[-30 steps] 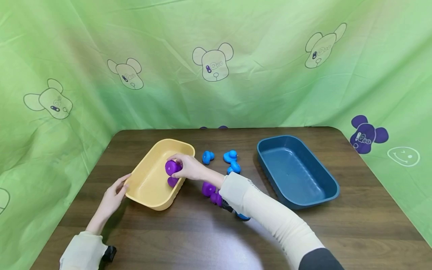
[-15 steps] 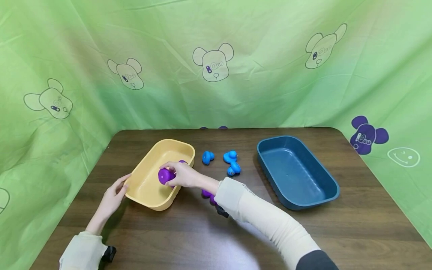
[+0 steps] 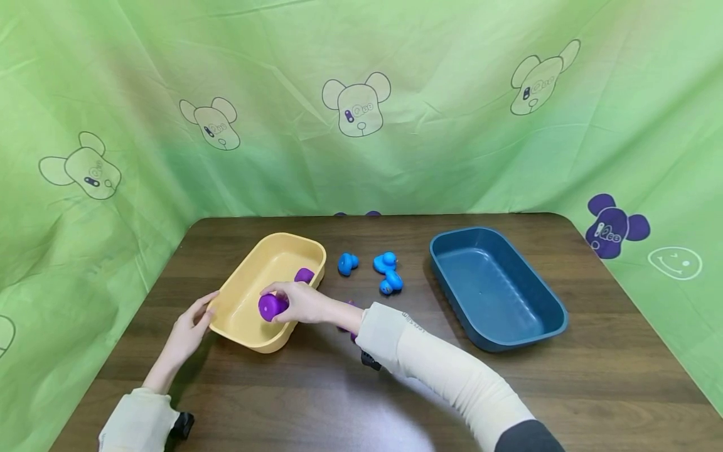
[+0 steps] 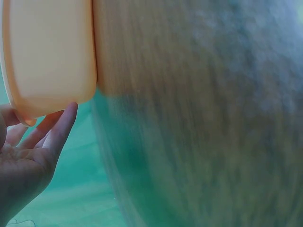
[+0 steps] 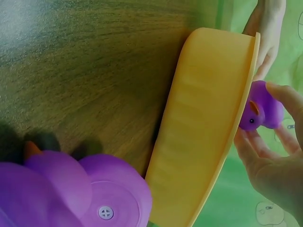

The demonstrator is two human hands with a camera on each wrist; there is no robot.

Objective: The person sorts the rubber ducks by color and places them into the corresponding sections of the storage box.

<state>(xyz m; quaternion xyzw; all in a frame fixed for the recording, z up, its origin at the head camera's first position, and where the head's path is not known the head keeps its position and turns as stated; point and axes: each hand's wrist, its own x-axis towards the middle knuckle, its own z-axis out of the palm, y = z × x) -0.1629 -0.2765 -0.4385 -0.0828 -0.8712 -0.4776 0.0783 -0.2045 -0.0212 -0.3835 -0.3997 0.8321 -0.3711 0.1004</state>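
Note:
My right hand point(image 3: 302, 302) holds a purple rubber duck point(image 3: 273, 307) by its body, with its flat base turned up, over the inside of a yellow tub point(image 3: 236, 300). In the right wrist view that duck point(image 5: 264, 105) shows its orange beak beside the tub's rim. Behind the hand, a second purple duck point(image 3: 304, 275) lies in the tub at its right wall. My left hand point(image 3: 189, 326) grips the tub's near left corner. In the left wrist view, fingers point(image 4: 61, 126) reach under the tub and the rim sits between them and the thumb.
Purple ducks point(image 5: 118, 194) lie on the table right of the tub, mostly hidden under the right forearm in the head view. Three blue ducks point(image 3: 391, 282) sit farther back. A dark blue tub point(image 3: 480, 342) stands at the right. A green printed cloth point(image 3: 440, 157) hangs behind.
My right hand has moved left and toward me inside the tub with the purple duck. The second duck in the tub shows now behind the hand. My left hand stays put.

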